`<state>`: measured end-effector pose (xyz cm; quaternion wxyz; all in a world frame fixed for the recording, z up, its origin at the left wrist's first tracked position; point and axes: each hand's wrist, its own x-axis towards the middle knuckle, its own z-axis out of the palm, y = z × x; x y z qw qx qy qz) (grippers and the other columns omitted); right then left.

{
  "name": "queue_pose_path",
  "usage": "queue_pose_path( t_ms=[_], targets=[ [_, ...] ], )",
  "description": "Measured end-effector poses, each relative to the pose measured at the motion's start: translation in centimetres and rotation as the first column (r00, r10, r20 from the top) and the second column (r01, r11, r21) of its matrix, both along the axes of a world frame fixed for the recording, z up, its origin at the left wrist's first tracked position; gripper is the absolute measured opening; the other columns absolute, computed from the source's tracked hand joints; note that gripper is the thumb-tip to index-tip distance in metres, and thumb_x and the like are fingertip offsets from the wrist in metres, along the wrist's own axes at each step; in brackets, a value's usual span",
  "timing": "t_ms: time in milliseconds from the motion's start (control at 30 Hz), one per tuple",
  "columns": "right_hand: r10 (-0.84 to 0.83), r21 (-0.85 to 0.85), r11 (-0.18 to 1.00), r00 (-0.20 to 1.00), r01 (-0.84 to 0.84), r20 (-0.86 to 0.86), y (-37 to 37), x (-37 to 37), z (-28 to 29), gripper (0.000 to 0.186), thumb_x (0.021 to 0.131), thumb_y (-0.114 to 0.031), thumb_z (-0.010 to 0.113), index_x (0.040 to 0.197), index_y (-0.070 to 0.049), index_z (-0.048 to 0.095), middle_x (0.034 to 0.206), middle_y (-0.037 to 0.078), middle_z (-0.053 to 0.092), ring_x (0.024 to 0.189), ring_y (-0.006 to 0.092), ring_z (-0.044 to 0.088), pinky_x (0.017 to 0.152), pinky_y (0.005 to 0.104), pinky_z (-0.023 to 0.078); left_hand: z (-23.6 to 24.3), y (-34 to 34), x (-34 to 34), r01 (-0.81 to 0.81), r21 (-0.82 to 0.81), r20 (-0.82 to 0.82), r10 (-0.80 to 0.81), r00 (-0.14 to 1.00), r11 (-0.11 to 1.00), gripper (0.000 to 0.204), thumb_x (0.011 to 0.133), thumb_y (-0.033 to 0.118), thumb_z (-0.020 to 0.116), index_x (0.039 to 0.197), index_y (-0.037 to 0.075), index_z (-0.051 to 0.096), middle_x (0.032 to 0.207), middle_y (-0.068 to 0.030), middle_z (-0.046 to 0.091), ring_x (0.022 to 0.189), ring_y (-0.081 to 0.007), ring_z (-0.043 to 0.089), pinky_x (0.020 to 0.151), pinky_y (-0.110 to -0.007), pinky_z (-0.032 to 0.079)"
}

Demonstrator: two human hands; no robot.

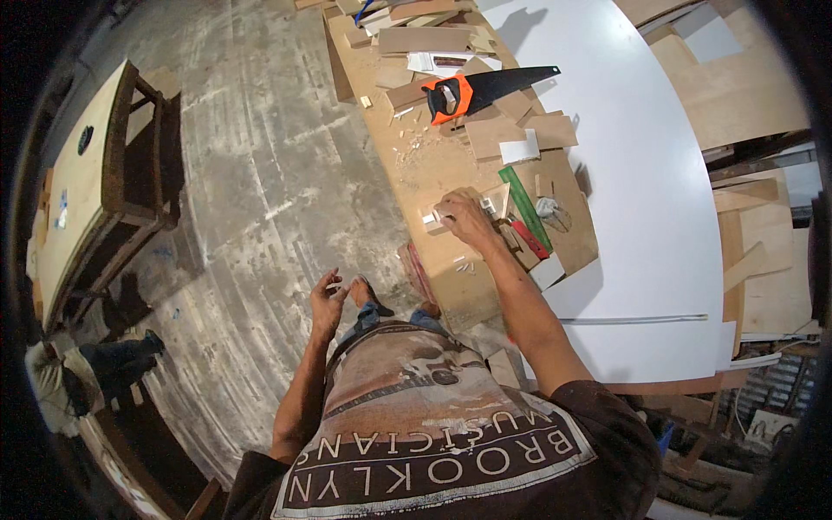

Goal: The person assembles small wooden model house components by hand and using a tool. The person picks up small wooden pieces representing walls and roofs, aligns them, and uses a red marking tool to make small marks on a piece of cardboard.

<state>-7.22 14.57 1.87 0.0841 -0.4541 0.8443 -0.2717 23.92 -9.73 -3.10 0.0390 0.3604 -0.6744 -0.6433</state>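
My right hand is over the wooden workbench, its fingers bent down onto a small light wood piece with a white part. The fingertips are partly hidden beneath the hand. Beside it lie a red-handled tool, probably a cutter, and a long green strip. A crumpled whitish bundle rests just right of the strip. Over the floor, away from the bench, my left hand hangs with its fingers loosely curled and apart, and nothing shows in it.
An orange-handled handsaw lies across wood offcuts farther up the bench. Right of these spreads a large white panel, with a thin metal rod on it. Another table stands at left. Part of a person appears lower left.
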Motion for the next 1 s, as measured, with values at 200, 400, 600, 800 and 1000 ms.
queue_pose_path(
  t_ms=[200, 400, 600, 800, 1000],
  targets=[
    [-0.01, 0.044, 0.999, 0.999, 0.012, -0.031, 0.3, -0.1, -0.4, 0.023, 0.076, -0.007, 0.074, 0.099, -0.004, 0.073, 0.104, 0.012, 0.068, 0.105, 0.0315, 0.06, 0.095, 0.0424, 0.045, 1.7, 0.7, -0.2, -0.033, 0.042, 0.03, 0.032, 0.999, 0.999, 0.054, 0.086, 0.01, 0.072, 0.137, 0.002, 0.057, 0.118, -0.0138, 0.063, 0.095, -0.0209, 0.062, 0.081, -0.034, 0.052],
    [-0.01, 0.052, 0.999, 0.999, 0.012, -0.032, 0.1, -0.3, -0.5, 0.022, 0.076, -0.01, 0.074, 0.098, -0.005, 0.074, 0.103, 0.012, 0.068, 0.105, 0.0311, 0.06, 0.095, 0.0425, 0.045, 1.4, 0.8, -0.2, -0.023, 0.026, 0.025, 0.022, 0.999, 0.999, 0.056, 0.088, 0.015, 0.071, 0.14, 0.005, 0.055, 0.121, -0.0111, 0.062, 0.092, -0.0162, 0.063, 0.07, -0.03, 0.052],
    [0.028, 0.101, 0.995, 0.998, -0.022, -0.058, -0.4, -0.4, 0.1, 0.022, 0.076, -0.012, 0.075, 0.097, -0.006, 0.074, 0.102, 0.012, 0.068, 0.105, 0.0321, 0.06, 0.095, 0.0437, 0.046, -0.2, 0.8, -0.2, 0.03, -0.015, -0.044, -0.031, 0.999, 0.999, 0.055, 0.087, 0.012, 0.071, 0.139, 0.004, 0.056, 0.121, -0.0113, 0.062, 0.093, -0.0178, 0.063, 0.072, -0.032, 0.053],
    [-0.225, -0.028, 0.973, 0.972, 0.227, 0.066, -0.2, 1.1, -1.6, 0.016, 0.08, -0.013, 0.073, 0.092, -0.002, 0.072, 0.093, 0.017, 0.068, 0.093, 0.0357, 0.064, 0.082, 0.0431, 0.051, 1.6, 1.9, -3.9, 0.165, -0.103, -0.016, -0.167, 0.986, 0.981, 0.051, 0.086, 0.009, 0.071, 0.136, 0.007, 0.059, 0.123, -0.0158, 0.062, 0.101, -0.0246, 0.063, 0.087, -0.037, 0.053],
    [-0.429, -0.02, 0.899, 0.889, 0.438, 0.162, -1.9, 3.5, -3.1, 0.014, 0.081, -0.014, 0.07, 0.082, 0.0, 0.069, 0.084, 0.019, 0.066, 0.082, 0.0378, 0.065, 0.073, 0.0463, 0.051, 4.4, 4.6, -10.6, 0.551, -0.589, 0.184, -0.567, 0.803, 0.59, 0.059, 0.087, 0.012, 0.07, 0.142, 0.017, 0.053, 0.132, -0.0165, 0.056, 0.114, -0.0347, 0.06, 0.093, -0.043, 0.053]
  ],
)
